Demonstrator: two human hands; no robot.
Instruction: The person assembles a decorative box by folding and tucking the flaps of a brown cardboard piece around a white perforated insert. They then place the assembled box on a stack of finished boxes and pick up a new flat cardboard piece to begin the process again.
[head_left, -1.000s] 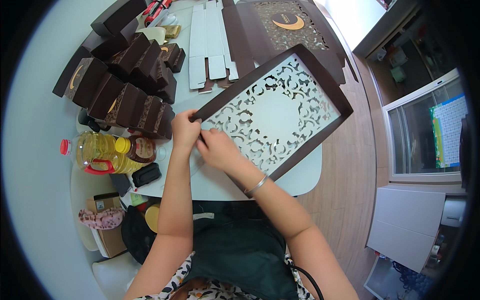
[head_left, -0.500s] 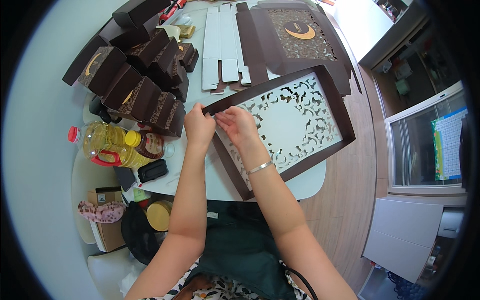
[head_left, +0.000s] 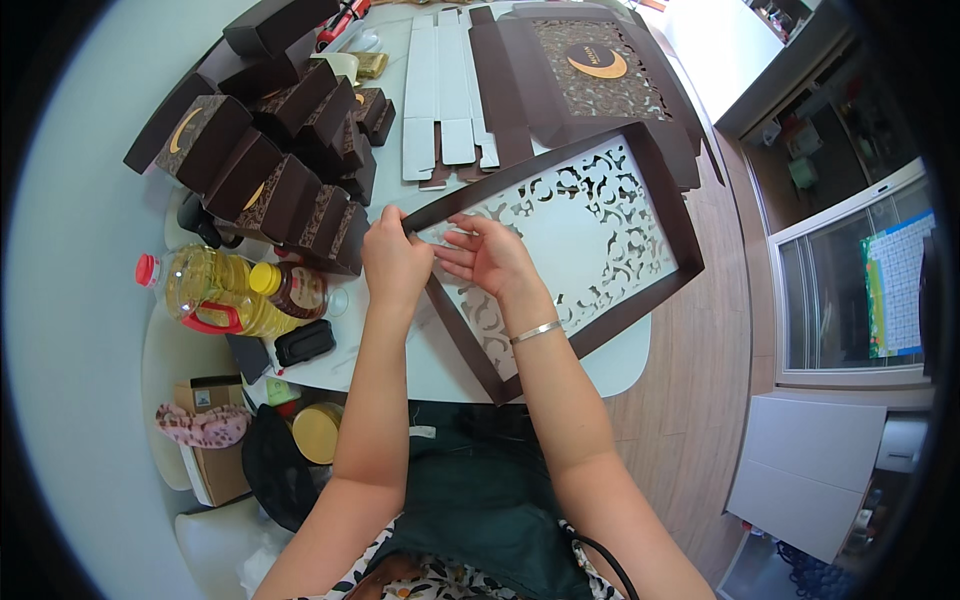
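Observation:
A shallow dark brown box lid (head_left: 545, 245), with a white inside panel cut through in a scrolling pattern, is tilted over the table. My left hand (head_left: 396, 255) pinches its left corner, fingers closed on the brown rim. Just inside that corner is my right hand (head_left: 495, 262), palm turned up and fingers stretched out. Its fingertips are close to the inner side wall; whether they touch it I cannot tell. A silver bangle circles the right wrist.
Brown boxes (head_left: 275, 195) are stacked at the left. Below them stand an oil bottle (head_left: 215, 285), a yellow-capped jar (head_left: 300, 290) and a black case (head_left: 305, 343). Flat white card pieces (head_left: 425, 110) and a brown patterned flat box (head_left: 600, 90) lie at the back of the table.
The lid has turned and tipped slightly, its right side shifting a little left. My right hand has moved slightly right and its fingers have spread. My left hand keeps its grip on the corner.

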